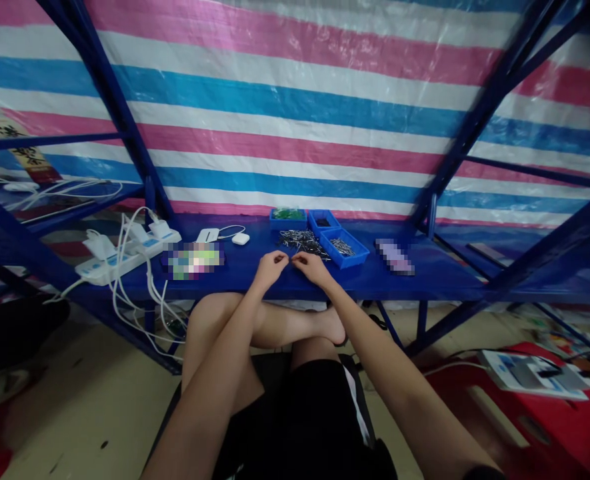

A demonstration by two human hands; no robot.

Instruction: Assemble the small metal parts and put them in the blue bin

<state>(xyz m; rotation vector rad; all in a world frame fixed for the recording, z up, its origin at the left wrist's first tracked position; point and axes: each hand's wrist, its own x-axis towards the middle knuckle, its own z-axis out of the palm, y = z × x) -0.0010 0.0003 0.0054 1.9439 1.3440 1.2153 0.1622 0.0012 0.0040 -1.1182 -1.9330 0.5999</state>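
Observation:
My left hand (pixel 273 268) and my right hand (pixel 309 267) are close together over the front part of the blue table (pixel 245 267). The fingers of both are pinched; whatever they hold is too small to make out. Just behind them lies a loose pile of thin dark and silvery pieces (pixel 302 243). A blue tray of similar silvery pieces (pixel 359 260) is to the right of my right hand. Behind the pile are a blue tray with green pieces (pixel 289 224) and a small blue tray with dark contents (pixel 323 219).
At the left are a white power strip (pixel 125 257) with cables, a blurred-out colourful object (pixel 195 261), a white device (pixel 208 235) and a small white case (pixel 241 239). A blurred-out purple object (pixel 395 257) lies right. Blue metal posts flank the table.

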